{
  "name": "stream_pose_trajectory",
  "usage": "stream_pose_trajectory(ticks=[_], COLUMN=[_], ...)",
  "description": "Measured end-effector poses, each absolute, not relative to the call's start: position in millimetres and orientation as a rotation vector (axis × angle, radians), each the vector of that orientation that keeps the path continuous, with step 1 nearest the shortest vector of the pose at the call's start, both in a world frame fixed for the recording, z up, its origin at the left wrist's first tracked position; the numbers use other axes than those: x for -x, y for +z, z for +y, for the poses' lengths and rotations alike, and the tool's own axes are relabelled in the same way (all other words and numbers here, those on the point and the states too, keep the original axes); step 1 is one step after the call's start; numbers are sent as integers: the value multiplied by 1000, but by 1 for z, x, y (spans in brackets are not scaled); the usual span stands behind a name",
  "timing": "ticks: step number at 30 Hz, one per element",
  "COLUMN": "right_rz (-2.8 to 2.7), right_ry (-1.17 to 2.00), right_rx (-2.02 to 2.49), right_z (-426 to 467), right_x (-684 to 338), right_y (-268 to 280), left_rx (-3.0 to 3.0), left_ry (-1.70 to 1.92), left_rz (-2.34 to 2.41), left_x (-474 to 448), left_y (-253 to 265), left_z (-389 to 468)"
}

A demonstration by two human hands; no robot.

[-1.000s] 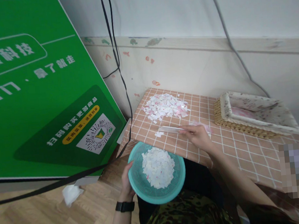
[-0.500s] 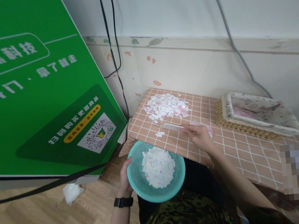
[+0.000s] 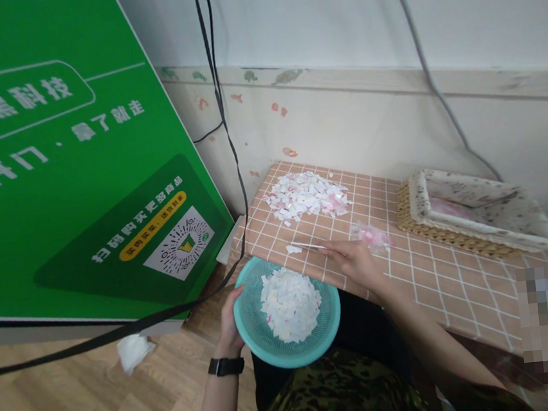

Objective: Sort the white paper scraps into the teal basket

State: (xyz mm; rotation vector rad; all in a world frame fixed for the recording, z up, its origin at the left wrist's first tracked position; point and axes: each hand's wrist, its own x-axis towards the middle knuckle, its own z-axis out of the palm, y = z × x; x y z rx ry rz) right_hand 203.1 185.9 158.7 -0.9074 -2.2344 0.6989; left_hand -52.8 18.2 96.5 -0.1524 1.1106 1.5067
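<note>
Brown checks are covering our table (image 3: 431, 281); at its edge, our left hand (image 3: 229, 321) is gripping a teal colander (image 3: 332, 316) steady by its rim; our right hand (image 3: 356, 263) is pinching a white card (image 3: 307, 245), seemingly turned edge-down to meet loose scraps (image 3: 293, 249).

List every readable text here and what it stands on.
"黑科技": green panel, start cut off.
"开门·拿了就走": same panel, start cut off.
"扫码购买更多商品": same panel, lower.
"买肉买菜·送货到家": yellow strip.
Too small: badge on the QR code.
</note>
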Motion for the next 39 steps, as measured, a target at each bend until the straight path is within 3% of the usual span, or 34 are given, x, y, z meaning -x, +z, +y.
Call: stream_pose_trajectory(ticks=[11, 20, 31, 39], right_rz=[-2304, -2222, -2583, -2634], right_ry=[871, 285, 174, 312], right_rx=[777, 1099, 914, 841], right_z=[158, 234, 274, 281], right_x=[-206, -196, -189, -197], right_y=[166, 182, 216, 230], left_rx=[159, 135, 157, 134], left_ry=[1513, 1545, 1479, 1490], left_rz=[1072, 1068, 1030, 1015], left_x=[48, 47, 49, 49], left_y=[101, 98, 91, 90], left_z=[19, 17, 17, 16])
